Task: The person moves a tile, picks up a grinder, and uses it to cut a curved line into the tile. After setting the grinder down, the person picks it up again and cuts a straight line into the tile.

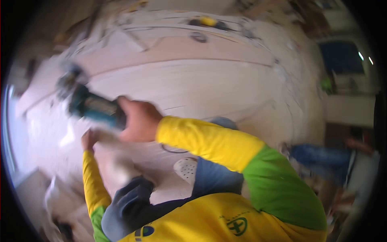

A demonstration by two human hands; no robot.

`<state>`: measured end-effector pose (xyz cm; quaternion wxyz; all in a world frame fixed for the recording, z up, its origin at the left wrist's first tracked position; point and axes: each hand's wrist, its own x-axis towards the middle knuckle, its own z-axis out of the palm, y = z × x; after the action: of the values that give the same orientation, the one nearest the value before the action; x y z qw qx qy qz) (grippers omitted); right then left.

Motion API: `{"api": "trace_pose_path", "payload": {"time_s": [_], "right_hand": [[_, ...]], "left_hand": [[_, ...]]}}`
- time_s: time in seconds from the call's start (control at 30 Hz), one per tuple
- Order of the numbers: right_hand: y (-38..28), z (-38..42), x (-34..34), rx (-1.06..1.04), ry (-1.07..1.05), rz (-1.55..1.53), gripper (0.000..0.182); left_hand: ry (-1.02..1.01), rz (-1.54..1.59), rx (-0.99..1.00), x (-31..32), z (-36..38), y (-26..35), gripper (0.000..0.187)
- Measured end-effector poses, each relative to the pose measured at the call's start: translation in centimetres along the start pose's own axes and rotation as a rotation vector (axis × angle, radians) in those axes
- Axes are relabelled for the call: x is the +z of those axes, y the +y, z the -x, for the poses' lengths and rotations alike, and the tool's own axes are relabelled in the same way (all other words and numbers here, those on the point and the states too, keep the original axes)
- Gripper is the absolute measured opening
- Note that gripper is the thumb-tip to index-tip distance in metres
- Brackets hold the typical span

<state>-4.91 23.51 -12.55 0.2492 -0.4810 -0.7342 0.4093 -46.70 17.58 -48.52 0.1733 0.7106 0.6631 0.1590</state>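
My right hand (142, 120) is wrapped around the rear body of a teal and black angle grinder (98, 108). The grinder's head points to the upper left, and its front end is blurred by motion. Lower and to the left, my left hand (88, 140) is down near the pale, dusty floor (181, 86). Its fingers are small and smeared, so I cannot make out whether they hold anything. A curved dark cord (174, 151) shows below my right wrist.
A white clog with holes (186, 169) is on my foot between the blue trouser legs. Farther off, a yellow and black object (207, 21) sits among strips and boards. Another person's blue-clad leg (322, 159) appears at the right. A crumpled pale bag (60, 197) lies lower left.
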Motion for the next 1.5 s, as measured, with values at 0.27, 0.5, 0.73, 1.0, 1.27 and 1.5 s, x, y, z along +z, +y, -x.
{"api": "trace_pose_path", "payload": {"time_s": [0.27,0.5,0.73,1.0,1.27,1.5], "right_hand": [[1.8,-2.3,1.1,0.040,-0.074,0.219,0.070],[4.5,-5.4,4.9,-0.007,-0.206,0.414,0.067],[5.7,-6.0,11.0,-0.058,-0.431,0.577,0.075],[7.3,-6.7,16.2,-0.138,-0.568,0.652,0.058],[8.8,-6.8,16.3,-0.088,-0.568,0.700,0.065],[9.1,-7.0,15.5,-0.068,-0.545,0.697,0.056]], "left_hand": [[0.180,0.259,-0.579,-9.3,-0.9,12.8,0.045],[0.011,1.081,-0.778,-8.4,2.8,21.7,0.043],[-0.156,1.594,-0.730,-9.2,3.6,27.2,0.053],[0.189,1.860,-0.890,-5.3,1.7,25.1,0.042],[0.130,1.814,-0.898,-4.1,1.0,24.9,0.042],[0.081,1.810,-0.890,-3.2,0.3,25.0,0.041]]}}
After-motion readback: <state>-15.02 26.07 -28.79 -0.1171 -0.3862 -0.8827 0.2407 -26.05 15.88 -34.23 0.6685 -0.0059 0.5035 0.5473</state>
